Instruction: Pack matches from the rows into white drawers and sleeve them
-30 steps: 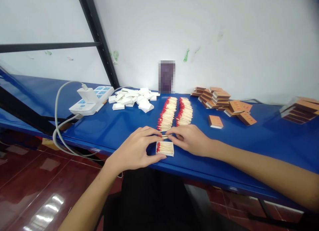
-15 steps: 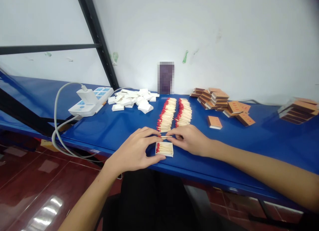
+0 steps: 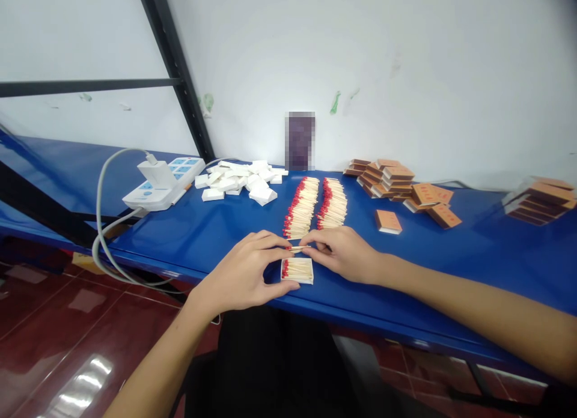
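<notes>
A small white matchbox tray (image 3: pixel 312 281) lies near the front edge of the blue table, with red-headed matches (image 3: pixel 297 269) inside it. My left hand (image 3: pixel 243 271) spans the tray, thumb at its near side and index finger by its far side; another fingertip rests by the heads of a few loose matches (image 3: pixel 298 248). My right hand (image 3: pixel 340 253) pinches the plain ends of those matches between thumb and fingers, just beyond the tray. Two long rows of matches, a left row (image 3: pixel 302 209) and a right row (image 3: pixel 332 205), lie farther back, heads to the left.
White trays (image 3: pixel 238 181) are heaped at the back left, beside a power strip (image 3: pixel 164 184) with a looping cable. Orange matchbox sleeves (image 3: pixel 390 178) are piled at the back right, one sleeve (image 3: pixel 388 221) lying apart. More stand stacked (image 3: pixel 541 200) far right. A blurred dark rectangle (image 3: pixel 300 142) stands against the wall.
Both hands stay almost in the same place. My right fingertips have shifted very slightly left along the loose matches.
</notes>
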